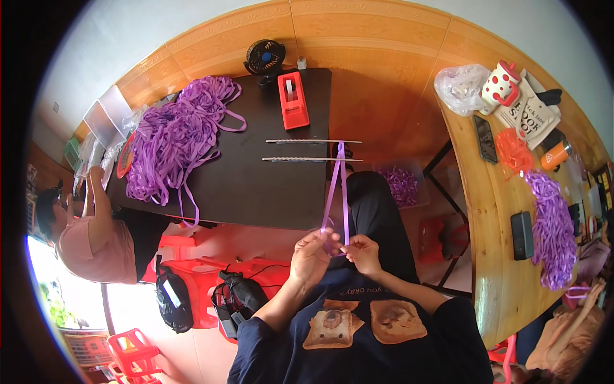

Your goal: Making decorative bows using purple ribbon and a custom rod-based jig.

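Two thin metal rods (300, 141) jut past the right edge of the dark table, one behind the other. A purple ribbon (346, 205) hangs from their ends, and its two strands come down toward me. My left hand (309, 257) is closed on the ribbon, thumb and fingers pinching it by a small loop. Just to its right, my right hand (362, 255) pinches the other strand between thumb and fingertips. The ribbon between both hands is partly hidden by my fingers. A large heap of purple ribbon (173, 141) lies on the table's left part.
On the dark table (256, 198) stand a red tape dispenser (293, 100) and a black fan (265, 59). A plastic box of purple pieces (400, 185) is below. The wooden table (486, 243) at right bears a phone, cup, bags and ribbons. People sit at left and lower right.
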Tool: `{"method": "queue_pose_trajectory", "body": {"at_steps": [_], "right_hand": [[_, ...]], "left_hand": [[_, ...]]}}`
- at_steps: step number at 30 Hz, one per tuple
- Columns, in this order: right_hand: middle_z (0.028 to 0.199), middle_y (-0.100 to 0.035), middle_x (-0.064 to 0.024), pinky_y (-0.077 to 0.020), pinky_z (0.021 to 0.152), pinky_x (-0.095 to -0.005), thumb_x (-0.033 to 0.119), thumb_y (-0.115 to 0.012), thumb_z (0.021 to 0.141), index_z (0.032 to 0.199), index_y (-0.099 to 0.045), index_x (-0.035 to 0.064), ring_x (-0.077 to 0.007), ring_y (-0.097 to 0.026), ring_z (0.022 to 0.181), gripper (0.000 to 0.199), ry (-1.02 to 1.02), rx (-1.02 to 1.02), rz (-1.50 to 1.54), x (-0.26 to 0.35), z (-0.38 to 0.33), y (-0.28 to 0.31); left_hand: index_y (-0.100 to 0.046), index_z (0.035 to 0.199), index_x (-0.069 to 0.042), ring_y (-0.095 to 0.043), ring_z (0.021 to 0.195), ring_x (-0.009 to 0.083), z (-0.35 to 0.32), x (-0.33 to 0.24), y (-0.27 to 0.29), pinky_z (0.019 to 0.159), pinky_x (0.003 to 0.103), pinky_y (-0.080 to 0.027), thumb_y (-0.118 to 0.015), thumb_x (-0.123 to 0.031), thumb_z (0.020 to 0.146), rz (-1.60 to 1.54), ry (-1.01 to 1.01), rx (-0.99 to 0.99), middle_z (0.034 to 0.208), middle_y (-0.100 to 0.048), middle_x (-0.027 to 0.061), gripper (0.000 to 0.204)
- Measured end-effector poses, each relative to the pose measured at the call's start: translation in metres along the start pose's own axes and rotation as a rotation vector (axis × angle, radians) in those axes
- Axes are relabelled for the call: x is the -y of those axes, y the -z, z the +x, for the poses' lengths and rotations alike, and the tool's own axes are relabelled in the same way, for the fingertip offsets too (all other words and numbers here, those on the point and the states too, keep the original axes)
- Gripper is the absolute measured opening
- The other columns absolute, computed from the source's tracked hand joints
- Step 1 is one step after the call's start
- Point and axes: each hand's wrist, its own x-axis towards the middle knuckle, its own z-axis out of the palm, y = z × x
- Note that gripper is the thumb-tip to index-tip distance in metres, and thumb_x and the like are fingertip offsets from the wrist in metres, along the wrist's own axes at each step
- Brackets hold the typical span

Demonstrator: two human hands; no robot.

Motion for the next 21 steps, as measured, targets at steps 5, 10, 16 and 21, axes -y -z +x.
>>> {"method": "queue_pose_trajectory", "body": {"at_steps": [5, 10, 16, 21], "right_hand": [[0.066, -0.060, -0.0011, -0.0428, 0.050, -0.0219, -0.008, -0.070, 0.080, 0.079, -0.060, 0.0024, -0.0068, -0.054, 0.055, 0.014, 0.026, 0.002, 0.021, -0.005, 0.003, 0.004], [0.066, -0.061, -0.0029, -0.0426, 0.049, -0.0221, -0.010, -0.068, 0.079, 0.081, -0.060, 0.0016, -0.0078, -0.055, 0.054, 0.014, 0.045, 0.011, 0.091, -0.009, 0.006, 0.003], [0.064, -0.060, -0.0040, -0.0399, 0.045, -0.0205, -0.011, -0.065, 0.080, 0.081, -0.057, 0.0001, -0.0066, -0.052, 0.050, 0.014, 0.046, -0.060, 0.039, -0.007, 0.009, 0.005], [0.064, -0.060, -0.0033, -0.0403, 0.047, -0.0218, -0.011, -0.065, 0.079, 0.083, -0.057, 0.0010, -0.0077, -0.054, 0.052, 0.015, 0.017, -0.060, 0.035, -0.011, 0.013, 0.006]], "left_hand": [[-0.069, 0.108, -0.003, -0.067, 0.092, 0.0237, 0.003, 0.013, 0.001, 0.080, 0.034, -0.054, -0.057, 0.000, 0.094, 0.106, -0.121, -0.039, 0.104, -0.069, 0.0124, 0.019], [-0.066, 0.107, 0.004, -0.068, 0.092, 0.0320, 0.018, 0.021, 0.010, 0.080, 0.037, -0.055, -0.050, 0.013, 0.081, 1.188, -0.774, -0.184, 0.104, -0.068, 0.0185, 0.032], [-0.065, 0.106, 0.006, -0.069, 0.086, 0.0265, 0.022, 0.025, 0.024, 0.074, 0.032, -0.054, -0.049, 0.015, 0.074, 1.304, -0.591, -0.273, 0.096, -0.069, 0.0168, 0.037], [-0.064, 0.110, 0.008, -0.067, 0.084, 0.0173, 0.011, 0.013, 0.023, 0.075, 0.028, -0.055, -0.054, 0.015, 0.078, 0.854, -0.201, -0.191, 0.095, -0.069, 0.0131, 0.035]]}}
